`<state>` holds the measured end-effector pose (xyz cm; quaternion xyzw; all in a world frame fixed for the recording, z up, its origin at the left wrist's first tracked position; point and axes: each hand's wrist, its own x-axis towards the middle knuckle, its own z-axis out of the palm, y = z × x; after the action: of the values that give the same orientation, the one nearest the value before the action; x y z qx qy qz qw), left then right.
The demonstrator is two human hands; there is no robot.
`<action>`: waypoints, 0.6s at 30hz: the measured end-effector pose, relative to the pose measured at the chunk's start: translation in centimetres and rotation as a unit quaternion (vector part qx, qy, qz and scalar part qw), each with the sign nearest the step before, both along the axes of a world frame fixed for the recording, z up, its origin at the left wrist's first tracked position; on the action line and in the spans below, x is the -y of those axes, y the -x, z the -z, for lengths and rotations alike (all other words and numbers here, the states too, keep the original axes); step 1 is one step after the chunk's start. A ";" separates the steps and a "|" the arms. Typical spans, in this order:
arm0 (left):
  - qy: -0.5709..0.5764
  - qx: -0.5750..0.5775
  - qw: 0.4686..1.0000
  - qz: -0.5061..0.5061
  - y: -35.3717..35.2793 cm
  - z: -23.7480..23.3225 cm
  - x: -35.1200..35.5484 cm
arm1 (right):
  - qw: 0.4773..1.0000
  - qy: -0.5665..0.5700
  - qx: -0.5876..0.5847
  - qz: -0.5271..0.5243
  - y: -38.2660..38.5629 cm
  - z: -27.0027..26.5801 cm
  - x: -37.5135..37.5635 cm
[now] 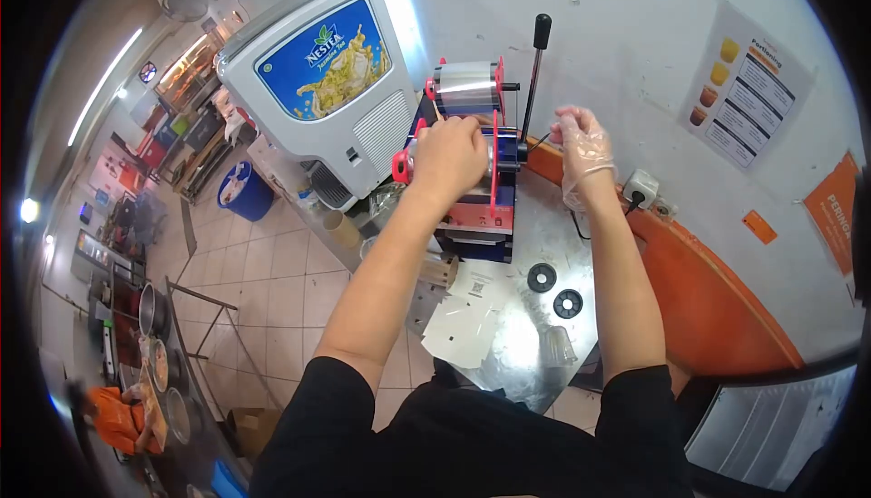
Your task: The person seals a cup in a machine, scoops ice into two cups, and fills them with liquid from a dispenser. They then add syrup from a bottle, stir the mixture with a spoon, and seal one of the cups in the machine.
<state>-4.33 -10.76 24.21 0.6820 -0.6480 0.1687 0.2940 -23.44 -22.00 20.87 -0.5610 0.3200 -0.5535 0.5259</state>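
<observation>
A cup sealing machine (479, 217) with pink-red end plates stands on the metal counter. Its upper roll of silvery film (464, 86) sits behind my bare left hand (451, 161). That hand is closed over the machine's lower roller (493, 155), its fingertips partly hidden. On the machine's right side, a long lever (533, 76) with a black knob points up. My right hand (585, 149), in a clear plastic glove, is just right of the lever. Its fingers are bent together by the end of a thin dark rod (539, 143); what they pinch is hard to make out.
Two black ring-shaped discs (542, 278), flattened white cardboard (461, 324) and a clear plastic cup (558, 346) lie on the counter (517, 353). A drink dispenser (318, 90) stands left; a plugged socket (641, 189) is right. A person in orange (120, 416) works far left.
</observation>
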 end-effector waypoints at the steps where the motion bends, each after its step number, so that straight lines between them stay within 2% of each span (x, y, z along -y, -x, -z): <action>1: -0.052 -0.033 0.998 -0.018 0.1 -0.9 0.3 | 1.000 -0.008 0.005 0.000 -0.1 0.5 0.3; 2: -0.106 -0.068 0.991 -0.036 0.2 -1.7 0.7 | 1.000 -0.019 0.007 -0.001 -0.2 0.8 0.3; 4: -0.136 -0.100 0.984 -0.056 -0.2 -2.3 2.3 | 1.000 -0.030 0.001 0.002 -0.4 0.9 0.4; 5: -0.089 -0.079 0.992 -0.052 -1.3 -1.0 3.8 | 0.999 -0.036 0.002 0.009 -0.6 1.0 0.5; 6: -0.128 -0.101 0.985 -0.054 -1.1 -2.1 4.0 | 0.999 -0.039 -0.010 0.004 -0.9 1.2 0.7; 8: -0.135 -0.081 0.986 -0.057 -2.2 -1.1 6.1 | 0.999 0.003 -0.002 0.041 -1.7 0.9 1.8; 10: -0.125 -0.051 0.990 -0.044 -3.5 0.2 8.3 | 0.997 0.032 -0.047 0.061 -2.3 1.0 4.9; 12: -0.118 -0.013 0.992 -0.030 -3.7 0.0 9.1 | 0.977 0.092 -0.124 0.145 -3.0 0.2 7.6; 13: -0.150 -0.006 0.988 -0.047 -3.2 -0.7 8.9 | 0.982 0.073 -0.110 0.133 -3.2 -0.9 8.8; 14: -0.181 0.001 0.981 -0.063 -2.9 -1.1 9.1 | 0.971 0.109 -0.128 0.169 -3.2 -4.0 6.8; 16: -0.141 0.015 0.988 -0.067 -3.6 -0.2 10.5 | 0.975 0.097 -0.113 0.166 -3.8 -6.6 8.3; 18: -0.097 0.045 0.992 -0.062 -4.2 1.3 11.1 | 0.970 0.138 -0.159 0.124 -4.4 -7.6 12.6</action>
<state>-0.13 -21.84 22.89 0.7377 -0.6304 0.1535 0.1863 -19.09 -34.64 28.50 -0.6647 0.3869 -0.5570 0.3134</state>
